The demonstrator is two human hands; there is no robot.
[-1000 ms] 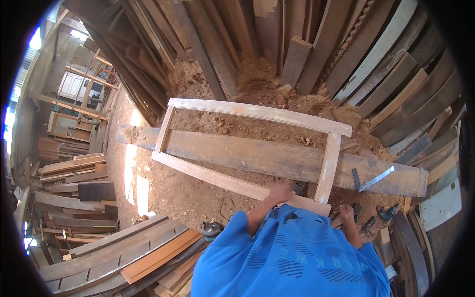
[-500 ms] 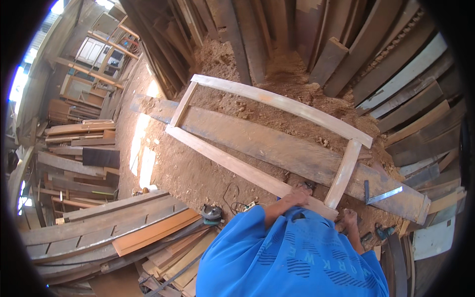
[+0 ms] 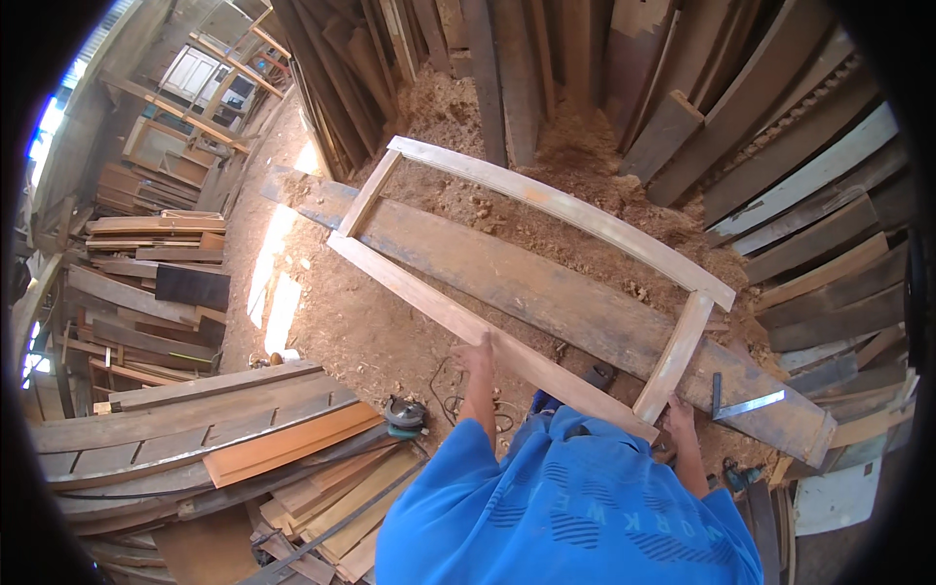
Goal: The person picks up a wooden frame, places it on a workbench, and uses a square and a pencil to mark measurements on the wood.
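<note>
A long rectangular wooden frame [image 3: 575,210] of pale planed timber lies at a slant over a wide worn plank [image 3: 487,252]. My left hand [image 3: 475,359] grips the near long rail around its middle, with fingertips at the rail's edge. Beside the near right corner, my right hand [image 3: 680,417] is closed at the outer edge of the short end rail; some of its fingers are hidden beneath the wood. A metal try square [image 3: 749,404] with a dark stock rests on the plank, to the right of that hand.
A green-bodied power tool [image 3: 404,414] with its cord sits left of me, by an orange-brown panel [image 3: 292,444] on stacked boards. Another green tool [image 3: 743,476] lies at lower right. Tall boards [image 3: 517,88] lean along the far side. Shavings cover the ground [image 3: 361,322].
My left hand has slid leftward along the near rail, from close to the corner to about its middle. My right hand has come up against the short end rail.
</note>
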